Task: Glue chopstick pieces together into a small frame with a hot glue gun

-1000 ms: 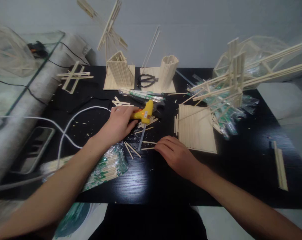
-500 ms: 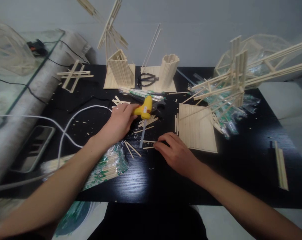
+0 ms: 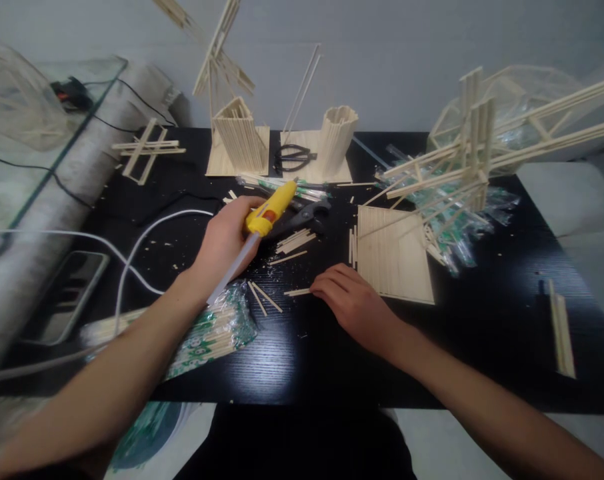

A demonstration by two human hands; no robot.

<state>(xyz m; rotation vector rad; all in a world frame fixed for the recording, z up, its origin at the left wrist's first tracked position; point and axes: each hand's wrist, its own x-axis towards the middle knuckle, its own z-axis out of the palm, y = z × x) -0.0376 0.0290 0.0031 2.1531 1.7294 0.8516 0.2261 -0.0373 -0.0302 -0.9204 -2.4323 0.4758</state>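
Observation:
My left hand (image 3: 227, 237) is closed around a yellow hot glue gun (image 3: 271, 212), whose nozzle points away toward the back; a long translucent glue stick (image 3: 232, 270) juts out of its rear toward me. My right hand (image 3: 349, 303) pinches thin wooden sticks (image 3: 297, 292) at their right ends, low over the black table. Between the hands lie cut stick pieces (image 3: 296, 241) and two loose sticks (image 3: 265, 297). Black-handled pliers (image 3: 307, 215) rest just beyond the glue gun. A flat panel of sticks (image 3: 396, 253) lies right of my right hand.
Two stick towers (image 3: 239, 137) on square bases stand at the back, with black scissors (image 3: 295, 158) beside the right one. A large stick frame (image 3: 475, 157) reaches in from the right over plastic wrappers (image 3: 447, 233). A white cable (image 3: 129, 260), a phone (image 3: 67, 297) and packaged sticks (image 3: 217, 327) are at left.
The glue gun has turned in my left hand, its nozzle now pointing up and away and its glue stick toward me. The sticks in my right hand have come closer together.

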